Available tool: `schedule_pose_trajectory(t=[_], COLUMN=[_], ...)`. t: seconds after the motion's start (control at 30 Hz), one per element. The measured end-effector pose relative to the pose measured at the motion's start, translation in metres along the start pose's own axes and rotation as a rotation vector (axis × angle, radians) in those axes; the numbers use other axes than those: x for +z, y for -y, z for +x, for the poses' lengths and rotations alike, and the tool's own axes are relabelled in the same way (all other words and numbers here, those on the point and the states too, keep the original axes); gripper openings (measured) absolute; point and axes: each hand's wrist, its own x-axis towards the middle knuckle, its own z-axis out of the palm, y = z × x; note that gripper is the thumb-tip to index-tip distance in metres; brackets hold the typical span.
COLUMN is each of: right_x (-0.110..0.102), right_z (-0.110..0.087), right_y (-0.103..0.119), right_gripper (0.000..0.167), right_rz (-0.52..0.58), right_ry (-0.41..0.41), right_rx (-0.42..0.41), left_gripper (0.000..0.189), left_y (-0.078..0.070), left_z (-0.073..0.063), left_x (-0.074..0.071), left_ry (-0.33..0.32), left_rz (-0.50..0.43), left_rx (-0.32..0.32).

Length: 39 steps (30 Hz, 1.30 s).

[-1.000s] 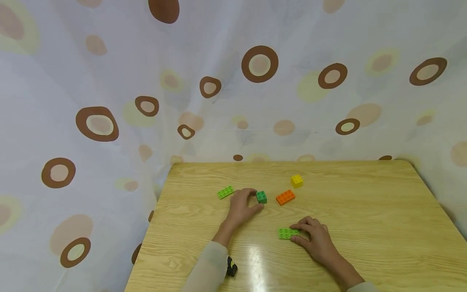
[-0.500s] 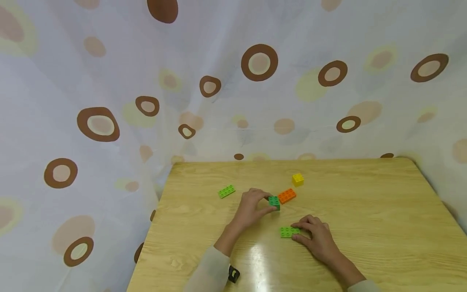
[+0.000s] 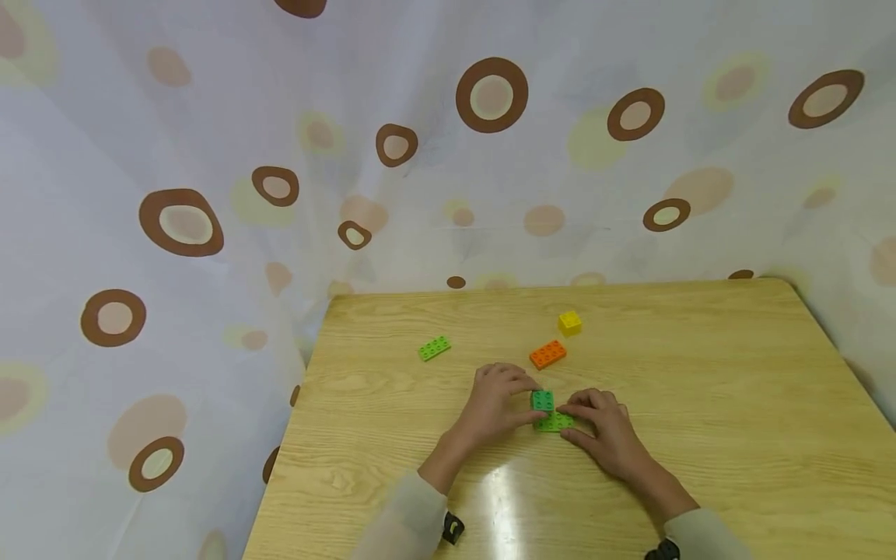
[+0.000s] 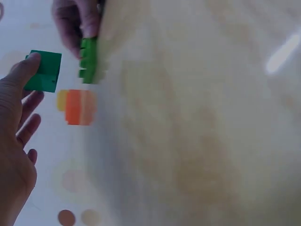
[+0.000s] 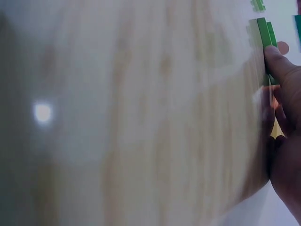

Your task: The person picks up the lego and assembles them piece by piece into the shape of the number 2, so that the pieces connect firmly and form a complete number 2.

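Left grip [image 3: 492, 402] pinches green block [image 4: 49, 69]; wrist view shows gap beneath.

Before you stretches a wood-grain table [image 3: 728, 373]. Toward its far side, an orange studded brick [image 3: 548, 355] lies flat, a yellow block [image 3: 570, 323] just beyond it; a lime-green studded plate [image 3: 435, 348] lies well to the left of both. Behind the table hangs a pale sheet [image 3: 553, 148] patterned with brown rings and peach ovals.
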Motion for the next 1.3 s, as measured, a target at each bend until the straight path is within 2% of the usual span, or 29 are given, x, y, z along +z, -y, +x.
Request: schedule_pose_trajectory(t=[0.2, 0.37, 0.7, 0.83, 0.97, 1.1, 1.3], right_x=[0.001, 0.001, -0.003, -0.004, -0.003, -0.002, -0.001], right_z=[0.0, 0.001, -0.002, -0.002, -0.001, 0.001, 0.003], right_y=[0.0, -0.001, -0.001, -0.001, -0.002, -0.003, -0.005], right_gripper=[0.036, 0.036, 0.038, 0.037, 0.037, 0.038, 0.037], right_rz=[0.003, 0.016, 0.019, 0.025, 0.026, 0.027, 0.031], right_ry=[0.0, 0.012, 0.011, 0.012, 0.013, 0.018, 0.028], right_rx=[-0.009, 0.002, 0.003, -0.004, -0.009, -0.01, -0.007], left_gripper=[0.039, 0.038, 0.04, 0.041, 0.043, 0.046, 0.045], left_y=[0.005, 0.003, -0.006, -0.009, -0.009, -0.009, -0.008], left_z=[-0.014, -0.018, -0.018, -0.019, -0.02, -0.02, -0.016], left_x=[0.022, 0.028, 0.032, 0.031, 0.029, 0.025, 0.021], left_ry=[-0.02, -0.052, -0.013, 0.018, 0.055, 0.072, 0.066], left_rz=[-0.035, -0.037, 0.11, 0.113, 0.064, 0.035, 0.102], left_rx=[-0.009, 0.012, 0.035, 0.017, -0.009, -0.007, -0.017])
